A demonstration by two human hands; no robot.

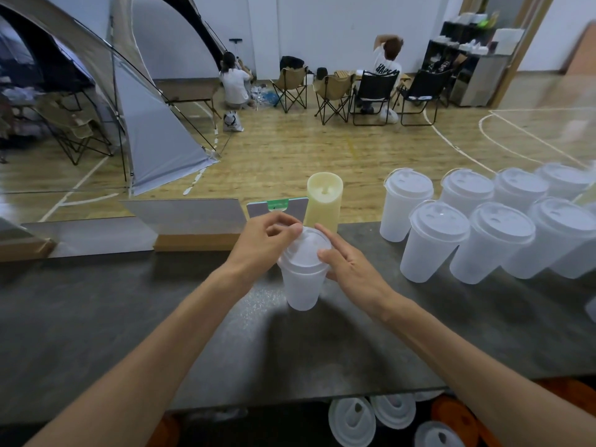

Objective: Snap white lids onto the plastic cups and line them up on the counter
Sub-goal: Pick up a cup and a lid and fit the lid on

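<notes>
A frosted plastic cup (302, 290) stands on the grey counter (129, 317) at the centre, with a white lid (306, 250) lying on its rim. My left hand (261, 245) pinches the lid's far left edge with thumb and fingers. My right hand (346, 267) holds the right side of the rim, its forefinger stretched over the lid. Several lidded cups (432, 240) stand in two rows on the counter at the right.
A cream cylinder lamp (324, 201) and a small card holder (277, 206) stand just behind the cup. Loose white lids (351, 421) lie below the counter's near edge. Beyond the counter are a wooden floor, a tent, folding chairs and two seated people.
</notes>
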